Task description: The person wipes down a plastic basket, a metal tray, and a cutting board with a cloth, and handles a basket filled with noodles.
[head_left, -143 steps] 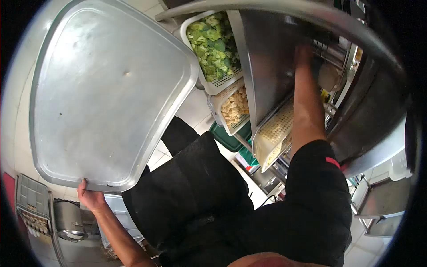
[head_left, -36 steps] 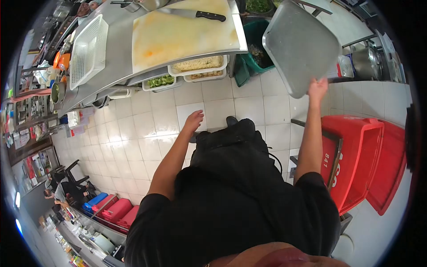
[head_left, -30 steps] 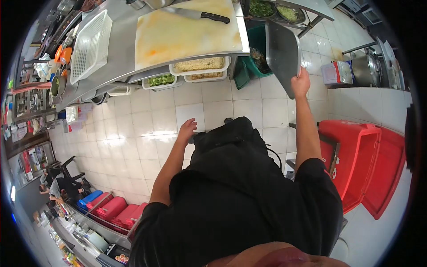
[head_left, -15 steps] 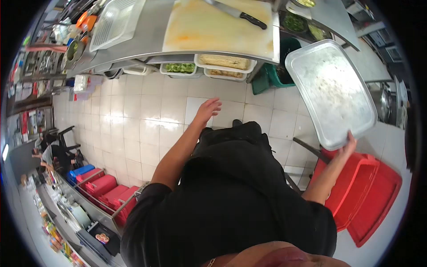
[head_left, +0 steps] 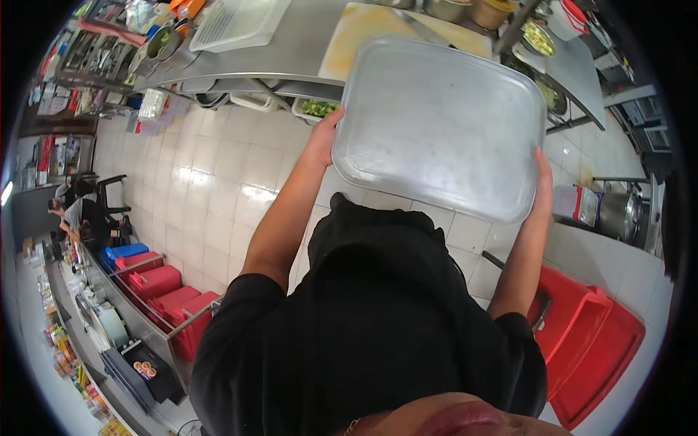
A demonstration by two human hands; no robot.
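Since the last frame the metal tray (head_left: 443, 123) has swung in from the right to the front of the body, and the left hand (head_left: 322, 136), free then, has joined it. At left, a white perforated basket (head_left: 240, 22) lies on the steel counter (head_left: 298, 54). The left hand grips the tray's left edge; beyond it, the tray partly hides the cutting board (head_left: 349, 36) and knife (head_left: 422, 27). The right hand (head_left: 542, 178) clasps the opposite edge. A steady hold would want even pressure from both palms and corners kept clear of that blade.
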